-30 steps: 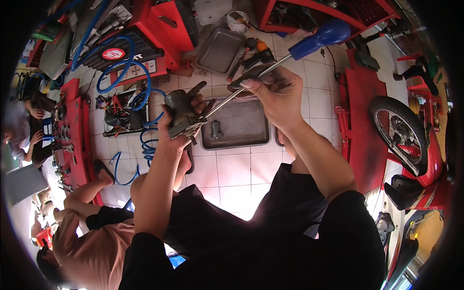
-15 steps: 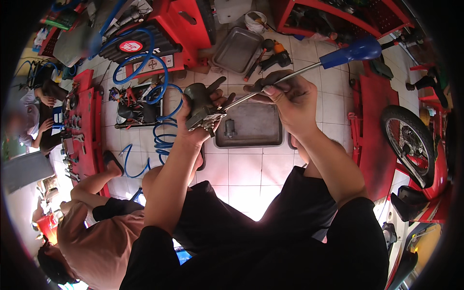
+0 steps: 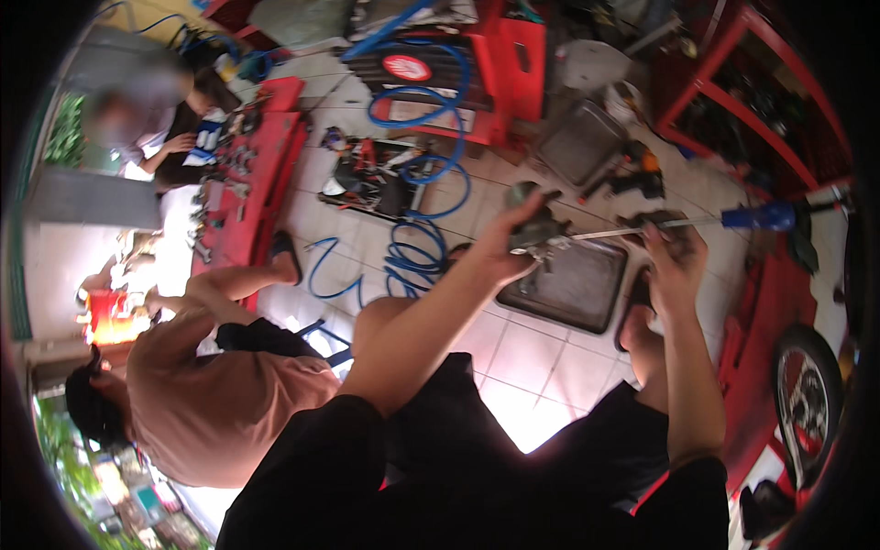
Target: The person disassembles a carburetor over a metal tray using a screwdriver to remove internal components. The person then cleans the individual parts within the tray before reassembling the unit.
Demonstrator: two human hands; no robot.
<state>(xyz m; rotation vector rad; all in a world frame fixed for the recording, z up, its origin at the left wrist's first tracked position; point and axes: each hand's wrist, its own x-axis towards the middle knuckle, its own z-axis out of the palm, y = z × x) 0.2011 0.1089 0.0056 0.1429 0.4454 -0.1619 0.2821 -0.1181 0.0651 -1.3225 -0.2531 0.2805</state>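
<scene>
My left hand point(image 3: 502, 247) grips a greyish metal part point(image 3: 541, 229) with a rounded body and small fittings at its end. My right hand point(image 3: 674, 257) has its darkened fingers closed on the shaft of a long screwdriver, whose blue handle point(image 3: 757, 217) points out to the right. The shaft's tip is at the part's fittings; whether it touches or is inserted is too blurred to tell. Beneath both hands lies a shallow metal tray point(image 3: 573, 284) on the tiled floor.
A co-worker in brown point(image 3: 215, 403) is at left. Two people point(image 3: 170, 128) are by a red tool-covered bench point(image 3: 284, 101). Blue coiled hose point(image 3: 412, 266), a tool tray point(image 3: 371, 179), an empty pan point(image 3: 577, 142) and an orange-black power tool point(image 3: 642, 170) lie ahead. A wheel point(image 3: 807, 403) stands at right.
My view has turned leftward, so the scene sits further right and the co-workers show more. My hands keep hold of the part and screwdriver, and the screwdriver now lies flatter in view.
</scene>
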